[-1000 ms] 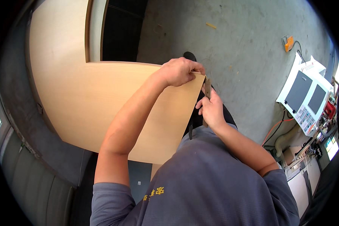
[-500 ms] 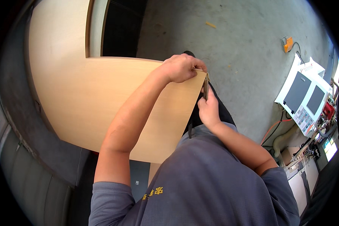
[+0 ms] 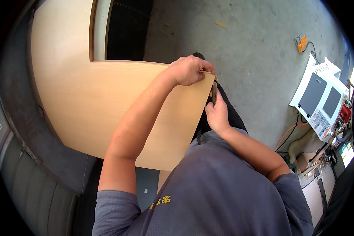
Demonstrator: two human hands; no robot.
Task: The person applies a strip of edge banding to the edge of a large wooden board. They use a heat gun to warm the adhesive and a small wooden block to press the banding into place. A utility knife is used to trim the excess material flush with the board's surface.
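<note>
A large pale wood panel [image 3: 94,106] with a squared notch in its far side stretches out to my left. My left hand [image 3: 189,71] is closed over its right far corner, with the fingers curled at the edge. Just below that corner, along the panel's right edge, my right hand [image 3: 218,114] grips a slim, flat, dark tool [image 3: 214,93] held upright. It looks like a file or a knife handle; most of it sits inside the fist. A thin yellowish sliver [image 3: 216,78] shows at the corner beside the tool.
On the concrete floor [image 3: 259,39] lie a yellow strip [image 3: 220,24] and small scraps. To the right stands a white and grey machine [image 3: 318,96] with cables and a hose, and an orange foot pedal [image 3: 301,44] beyond it. A dark grey surface [image 3: 55,169] borders the panel's left.
The right hand and its tool have shifted very slightly down along the panel edge. My left hand stays on the corner. The whole view has turned a little.
</note>
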